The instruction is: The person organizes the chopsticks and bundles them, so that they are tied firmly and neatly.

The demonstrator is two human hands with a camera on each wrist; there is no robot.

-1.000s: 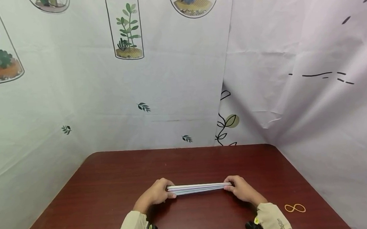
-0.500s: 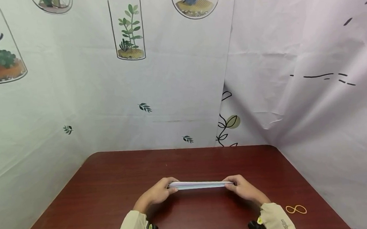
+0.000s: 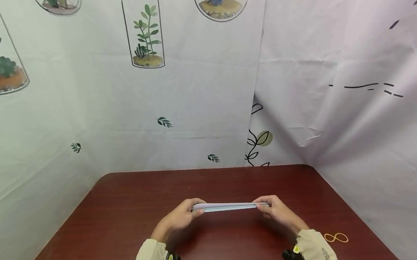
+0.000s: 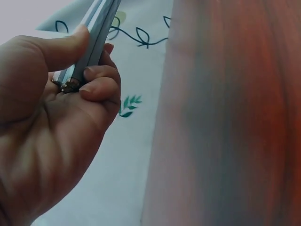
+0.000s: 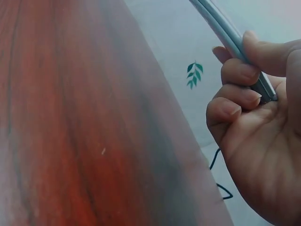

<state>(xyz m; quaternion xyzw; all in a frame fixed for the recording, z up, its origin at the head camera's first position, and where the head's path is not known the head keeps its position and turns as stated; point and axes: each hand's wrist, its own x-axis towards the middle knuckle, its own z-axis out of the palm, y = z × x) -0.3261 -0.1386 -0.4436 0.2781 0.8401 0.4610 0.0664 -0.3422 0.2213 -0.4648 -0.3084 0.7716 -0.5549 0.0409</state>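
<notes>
A bundle of slim pale blue-white chopsticks (image 3: 227, 206) is held level above the table, lying crosswise between both hands. My left hand (image 3: 181, 215) grips its left end, thumb on the near side and fingers curled behind. In the left wrist view, dark and gold stick ends (image 4: 70, 84) show close to the palm. The other end is held by my right hand (image 3: 276, 210); in the right wrist view its thumb (image 5: 256, 49) presses the sticks against the bent fingers. How many sticks there are cannot be told.
A yellow rubber band (image 3: 336, 238), twisted into a figure eight, lies on the dark red-brown table (image 3: 154, 191) to the right of my right forearm. White cloth with printed plants (image 3: 205, 85) hangs behind and beside the table.
Both hands have raised the bundle slightly and moved it away from me. The sticks, fanned out a little at the left end before, now sit closer together. The rubber band stays put.
</notes>
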